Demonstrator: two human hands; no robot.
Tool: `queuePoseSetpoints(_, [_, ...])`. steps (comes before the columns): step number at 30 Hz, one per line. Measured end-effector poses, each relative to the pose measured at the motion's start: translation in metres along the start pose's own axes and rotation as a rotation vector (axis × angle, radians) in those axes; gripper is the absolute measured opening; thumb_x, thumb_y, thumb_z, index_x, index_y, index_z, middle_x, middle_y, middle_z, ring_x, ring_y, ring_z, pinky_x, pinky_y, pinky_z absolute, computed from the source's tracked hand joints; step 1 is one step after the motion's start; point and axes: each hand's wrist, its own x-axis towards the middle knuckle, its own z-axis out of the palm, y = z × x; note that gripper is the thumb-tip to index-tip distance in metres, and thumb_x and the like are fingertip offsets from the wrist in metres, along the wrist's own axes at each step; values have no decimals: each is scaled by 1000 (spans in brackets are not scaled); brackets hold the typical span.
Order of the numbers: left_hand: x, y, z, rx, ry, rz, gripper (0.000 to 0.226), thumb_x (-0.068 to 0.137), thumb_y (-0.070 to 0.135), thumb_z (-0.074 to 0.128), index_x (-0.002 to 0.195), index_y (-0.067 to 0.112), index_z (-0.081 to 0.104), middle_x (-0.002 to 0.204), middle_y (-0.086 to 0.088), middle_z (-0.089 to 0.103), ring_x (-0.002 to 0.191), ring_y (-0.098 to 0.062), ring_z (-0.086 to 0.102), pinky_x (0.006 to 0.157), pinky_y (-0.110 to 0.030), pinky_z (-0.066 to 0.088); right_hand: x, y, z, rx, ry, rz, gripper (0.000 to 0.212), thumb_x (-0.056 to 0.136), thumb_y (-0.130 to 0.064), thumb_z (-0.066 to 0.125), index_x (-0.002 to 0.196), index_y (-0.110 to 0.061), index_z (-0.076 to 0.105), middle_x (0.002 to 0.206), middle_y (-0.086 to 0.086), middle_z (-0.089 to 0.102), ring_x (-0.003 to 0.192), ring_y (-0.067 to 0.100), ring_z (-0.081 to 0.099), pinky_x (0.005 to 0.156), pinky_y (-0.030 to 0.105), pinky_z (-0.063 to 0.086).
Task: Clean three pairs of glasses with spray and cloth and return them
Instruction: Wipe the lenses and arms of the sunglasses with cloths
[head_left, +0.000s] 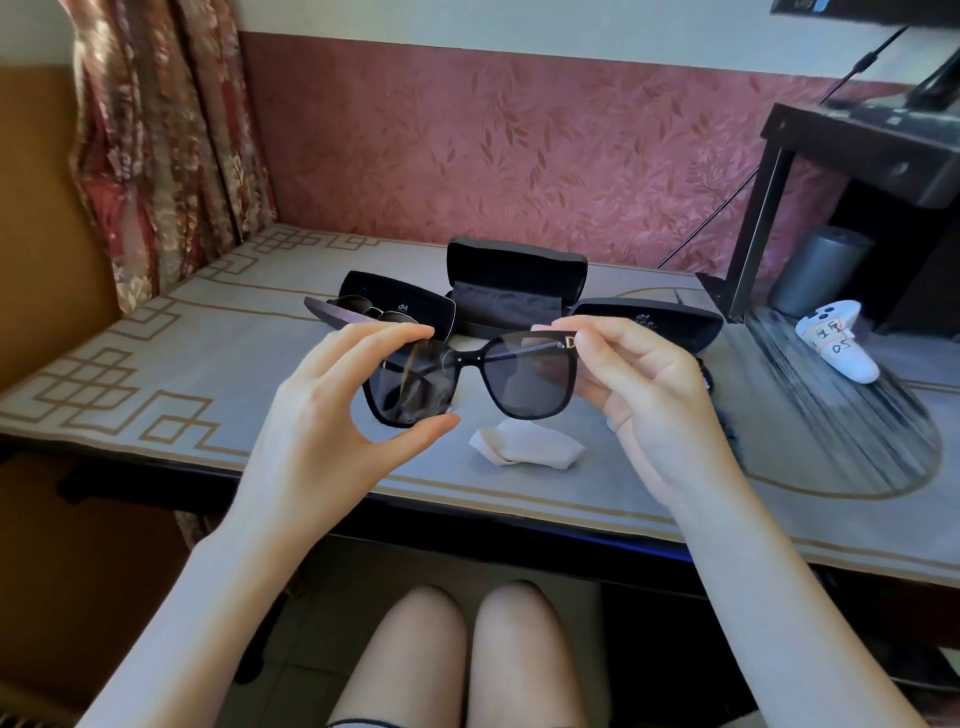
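I hold the sunglasses (470, 376) over the table (156, 364), left hand (332, 415) pinching one lens top and bottom, right hand (641, 395) pinching the other hinge; a fingertip sliding onto the glass could smudge it.

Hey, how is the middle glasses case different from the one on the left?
The middle case is boxy, lid upright; the left case is slimmer. The left case holds sunglasses; the middle case shows only dark cloth. The left case's lid has a pale logo; the middle case's looks plain. Both are black and open.
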Motion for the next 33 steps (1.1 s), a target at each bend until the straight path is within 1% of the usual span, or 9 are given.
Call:
queuePoseSetpoints(4, [0,0,0,-31,9,6,59,75,35,82,127,16,60,121,4,62,117,-8,56,103,-15,38,2,1,0,149,-42,58,22,85,-16,55,98,-6,69,102,10,73,97,22,69,83,27,53])
queuePoseSetpoints(11, [0,0,2,-125,28,-18,63,72,32,80,129,17,59,122,6,62,120,-1,53,102,-14,39,2,5,-3,90,-64,39,21,94,-9,48,103,-4,67,111,15,70,106,25,66,90,31,51])
queuePoseSetpoints(15, [0,-2,7,-294,75,-70,67,70,24,85,130,19,57,120,12,59,120,-6,53,97,-18,45,2,7,-4,64,-48,41,21,97,-6,46,104,-3,66,110,15,70,104,24,65,93,32,50])
queuePoseSetpoints(19, [-2,-7,13,-469,99,-56,68,71,27,81,132,18,53,125,1,57,125,-20,52,98,-31,48,1,9,-2,73,-51,40,22,96,-8,45,104,-4,65,112,13,70,105,23,65,94,30,50])
queuePoseSetpoints(23, [-2,-12,17,-594,127,-87,73,70,22,81,135,13,49,126,-7,57,126,-24,51,105,-35,42,-3,12,1,131,-62,79,22,90,-15,49,102,-6,65,103,6,71,99,19,66,87,27,51])
queuePoseSetpoints(26, [-3,-8,19,-638,140,-112,76,67,10,87,133,12,48,123,-7,58,122,-11,53,101,-22,43,-5,15,2,171,-71,139,21,89,-18,50,101,-8,64,102,6,70,99,21,65,83,33,53])
queuePoseSetpoints(29, [-3,-3,21,-679,137,-137,74,66,0,77,132,10,46,121,-4,58,117,2,55,95,-11,41,-7,17,2,239,-65,195,20,88,-16,51,100,-8,64,101,8,71,97,23,66,76,31,55])
queuePoseSetpoints(31, [-4,-9,21,-668,91,-149,74,68,3,80,133,8,45,124,-5,58,122,-2,53,99,-13,41,-7,17,2,240,-58,195,20,88,-15,51,100,-7,65,99,7,71,94,21,67,74,30,55])
queuePoseSetpoints(33, [-5,-16,19,-628,17,-154,75,72,16,84,136,10,46,131,-6,56,130,-13,49,103,-21,42,-8,16,1,212,-45,173,21,87,-15,51,100,-7,65,97,4,72,91,18,68,73,27,55])
